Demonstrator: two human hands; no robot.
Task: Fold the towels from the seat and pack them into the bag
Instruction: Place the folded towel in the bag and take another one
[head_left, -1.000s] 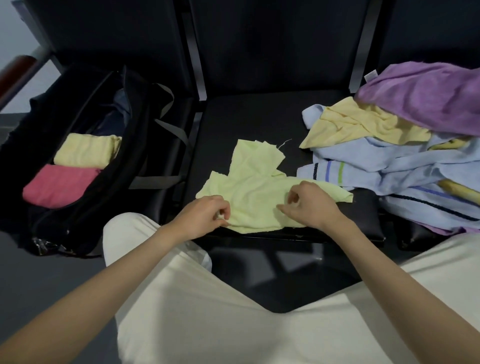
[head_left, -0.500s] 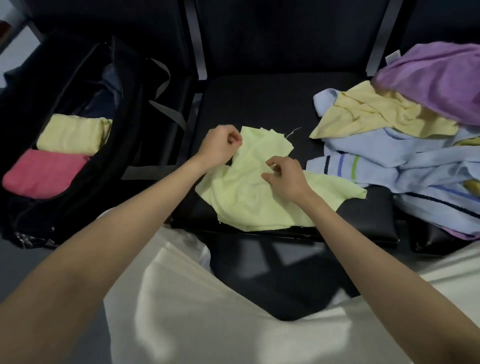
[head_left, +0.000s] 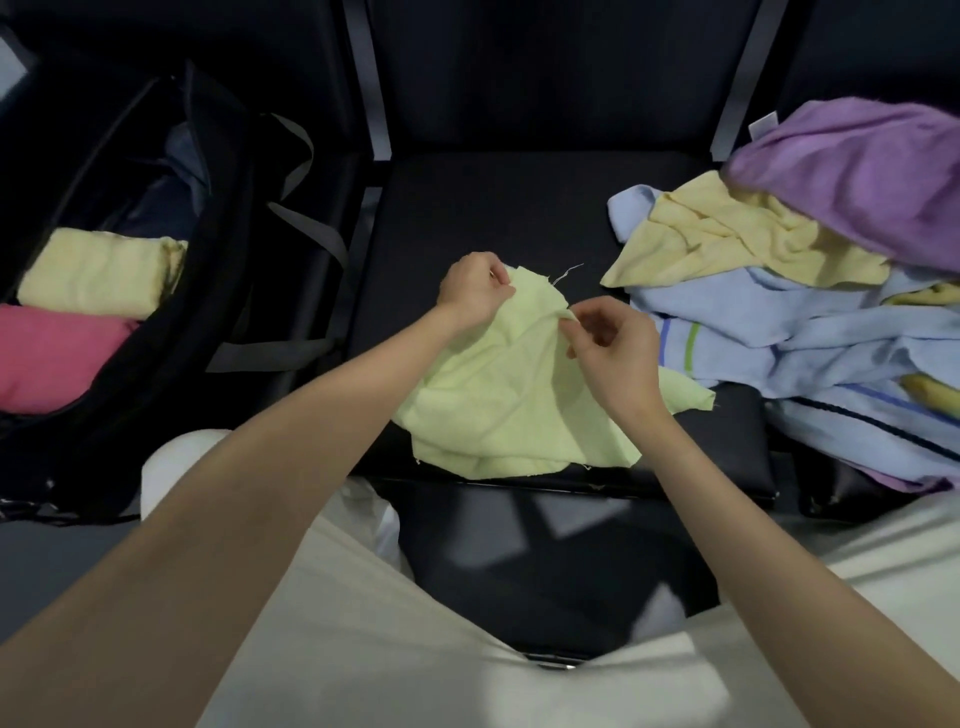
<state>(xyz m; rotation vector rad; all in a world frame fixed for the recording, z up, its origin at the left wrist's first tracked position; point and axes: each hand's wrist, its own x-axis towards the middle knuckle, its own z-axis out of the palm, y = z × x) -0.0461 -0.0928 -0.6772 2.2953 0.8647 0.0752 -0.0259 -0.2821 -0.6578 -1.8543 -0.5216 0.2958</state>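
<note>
purple towel (head_left: 857, 171) cut off at right edge, pink towel (head_left: 57, 353) cut off left, bag (head_left: 171, 332) interior dark

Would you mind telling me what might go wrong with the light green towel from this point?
Both hands, left hand and right hand, pinch only the far edge of the light green towel, so the crumpled near part may fold unevenly. Its near edge reaches the seat front and could slide off. The towel pile lies close and might snag.
</note>
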